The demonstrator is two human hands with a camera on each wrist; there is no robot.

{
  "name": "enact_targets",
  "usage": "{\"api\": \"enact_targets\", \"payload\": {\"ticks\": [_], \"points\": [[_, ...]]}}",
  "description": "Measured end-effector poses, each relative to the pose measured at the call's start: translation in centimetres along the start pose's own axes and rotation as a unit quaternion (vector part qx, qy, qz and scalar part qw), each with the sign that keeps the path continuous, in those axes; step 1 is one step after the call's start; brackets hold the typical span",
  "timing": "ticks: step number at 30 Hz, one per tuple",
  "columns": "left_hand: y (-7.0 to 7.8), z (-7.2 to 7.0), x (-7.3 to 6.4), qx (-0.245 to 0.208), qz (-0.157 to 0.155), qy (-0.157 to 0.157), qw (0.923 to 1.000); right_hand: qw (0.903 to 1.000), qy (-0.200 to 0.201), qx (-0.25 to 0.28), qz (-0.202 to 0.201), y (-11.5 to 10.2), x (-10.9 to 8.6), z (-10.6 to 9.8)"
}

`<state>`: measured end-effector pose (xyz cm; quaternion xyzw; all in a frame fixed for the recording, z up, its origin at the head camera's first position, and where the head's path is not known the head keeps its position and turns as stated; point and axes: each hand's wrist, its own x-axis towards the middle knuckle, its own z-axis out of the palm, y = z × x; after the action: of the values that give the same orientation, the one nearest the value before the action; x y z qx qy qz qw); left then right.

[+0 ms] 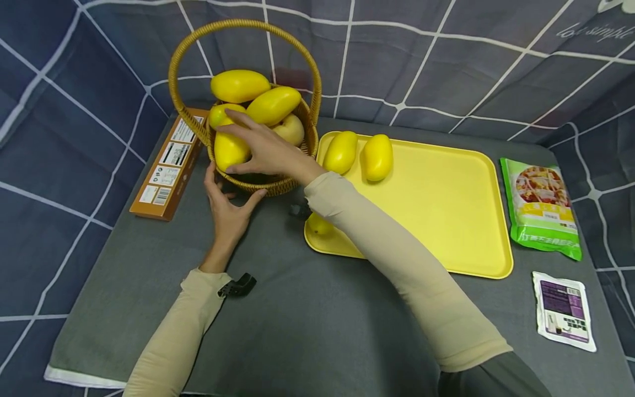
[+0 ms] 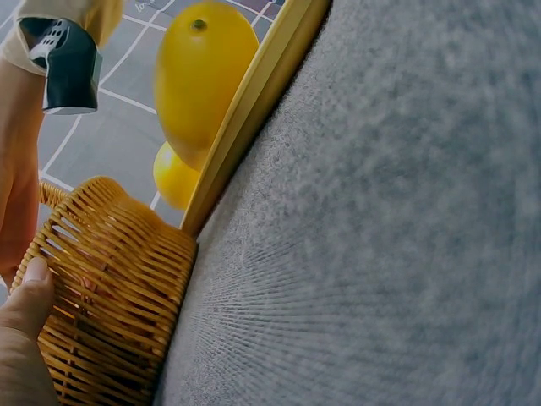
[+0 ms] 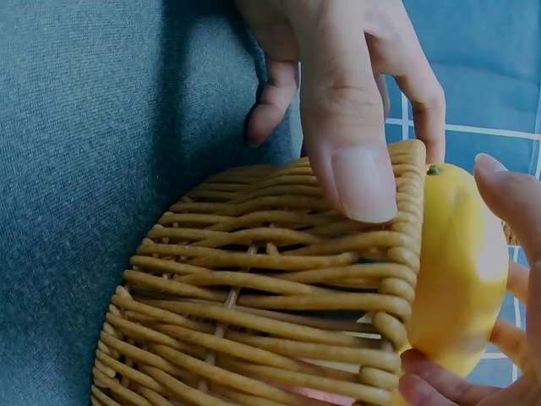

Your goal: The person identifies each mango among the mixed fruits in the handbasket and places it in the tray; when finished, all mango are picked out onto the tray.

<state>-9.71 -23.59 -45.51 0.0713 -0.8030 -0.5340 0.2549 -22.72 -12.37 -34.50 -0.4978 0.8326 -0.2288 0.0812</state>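
Note:
My right hand [image 1: 270,146] is over the wicker basket [image 1: 310,124], with thumb and fingers around a yellow mango [image 1: 230,150] at the basket's left side. The right wrist view shows this mango [image 3: 461,271] just inside the rim, its stem end up, with fingertips against it. My left hand [image 1: 228,215] holds the basket from the front left, its thumb pressed on the woven wall [image 2: 110,279]. More yellow mangoes [image 1: 240,85] and a pale round fruit [image 1: 290,130] lie in the basket. Part of its inside is hidden by my right hand.
Right of the basket lies a yellow tray [image 1: 436,209] with two mangoes [image 1: 378,157] near its back left; another [image 1: 319,225] is half hidden under my right forearm. A brown box [image 1: 166,171] lies left. At the far right are a green food packet [image 1: 541,207] and a white-purple pouch [image 1: 564,310].

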Motion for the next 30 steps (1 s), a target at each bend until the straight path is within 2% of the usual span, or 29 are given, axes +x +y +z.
{"api": "enact_targets", "payload": {"ticks": [8,13,14,16,20,21,30], "points": [[-0.4,0.2,-0.2,0.002,0.002,0.001,1.0,0.9996,0.028,-0.007,0.007,-0.2,-0.8,0.1],[-0.2,0.2,-0.1,0.007,0.003,0.006,1.0,0.9974,0.071,0.012,-0.011,-0.2,-2.0,-0.2],[0.4,0.2,-0.2,0.005,0.0,0.005,1.0,0.9968,0.077,0.014,-0.015,-0.2,-2.3,-0.2],[0.4,0.1,-0.1,0.007,-0.002,0.004,1.0,0.9955,0.09,0.017,-0.023,-0.1,-2.7,-0.3],[0.3,0.0,-0.2,0.007,-0.005,0.003,1.0,0.9934,0.11,0.013,-0.029,0.0,-3.6,-0.4],[-0.4,0.1,-0.1,0.01,-0.003,0.005,0.9999,0.9928,0.116,0.012,-0.028,0.1,-3.9,-0.4],[-0.5,0.2,0.0,0.002,0.001,0.01,0.9999,0.9891,0.145,0.016,-0.022,1.1,-6.8,-0.7]]}}
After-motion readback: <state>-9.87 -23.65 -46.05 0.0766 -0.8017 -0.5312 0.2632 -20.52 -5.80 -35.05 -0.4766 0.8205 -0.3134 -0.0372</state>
